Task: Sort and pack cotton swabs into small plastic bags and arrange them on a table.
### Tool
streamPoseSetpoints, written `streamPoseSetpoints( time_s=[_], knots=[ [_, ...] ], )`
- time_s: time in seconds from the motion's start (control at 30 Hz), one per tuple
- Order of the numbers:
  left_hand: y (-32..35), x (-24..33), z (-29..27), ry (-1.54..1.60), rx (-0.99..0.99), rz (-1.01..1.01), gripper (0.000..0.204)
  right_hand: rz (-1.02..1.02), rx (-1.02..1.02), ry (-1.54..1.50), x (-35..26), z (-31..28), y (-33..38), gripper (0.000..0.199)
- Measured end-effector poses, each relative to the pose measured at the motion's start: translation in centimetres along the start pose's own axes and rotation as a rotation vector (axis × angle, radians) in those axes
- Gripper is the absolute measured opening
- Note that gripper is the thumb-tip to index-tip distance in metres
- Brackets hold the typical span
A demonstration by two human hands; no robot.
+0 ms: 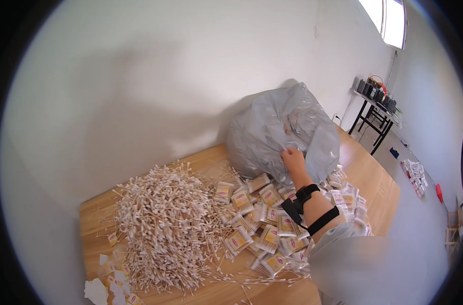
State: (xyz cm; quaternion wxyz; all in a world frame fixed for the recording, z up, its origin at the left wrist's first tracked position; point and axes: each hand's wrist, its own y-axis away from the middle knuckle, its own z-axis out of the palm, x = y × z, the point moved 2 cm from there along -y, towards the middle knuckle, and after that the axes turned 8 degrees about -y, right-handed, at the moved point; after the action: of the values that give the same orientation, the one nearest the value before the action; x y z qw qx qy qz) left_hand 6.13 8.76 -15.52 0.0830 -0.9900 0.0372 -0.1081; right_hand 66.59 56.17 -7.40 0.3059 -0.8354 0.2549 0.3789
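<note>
My right hand reaches in from the lower right, with black straps and a small black device around the wrist and forearm. Its fingers are closed on the front of a large grey plastic bag, which stands bulging and crumpled against the wall. What fills the bag is hidden. Below the hand lie several clear packets of cotton swabs with yellow and white labels, heaped on the wooden table. To their left rises a big pile of loose cotton swabs. My left hand is out of view.
Torn white paper scraps lie at the table's near left corner. A white wall borders the table's far side. In the back right, a small table carries black devices and cables. A red object and packages lie on the floor.
</note>
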Motion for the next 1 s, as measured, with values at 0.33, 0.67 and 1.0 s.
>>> streamPoseSetpoints(
  time_s=[0.33,0.67,1.0],
  knots=[
    [0.0,-0.5,1.1,-0.028,-0.03,0.013,0.063,-0.781,-0.463,-0.224,-9.0,0.4,13.1,0.019],
    [-1.8,0.6,1.5,0.029,0.009,0.082,0.065,-0.143,0.36,0.148,7.2,-3.9,-5.9,0.035],
    [0.3,0.0,0.9,-0.058,0.055,-0.017,0.063,-0.458,-0.478,-0.143,-6.8,12.0,6.2,0.032]
  ],
)
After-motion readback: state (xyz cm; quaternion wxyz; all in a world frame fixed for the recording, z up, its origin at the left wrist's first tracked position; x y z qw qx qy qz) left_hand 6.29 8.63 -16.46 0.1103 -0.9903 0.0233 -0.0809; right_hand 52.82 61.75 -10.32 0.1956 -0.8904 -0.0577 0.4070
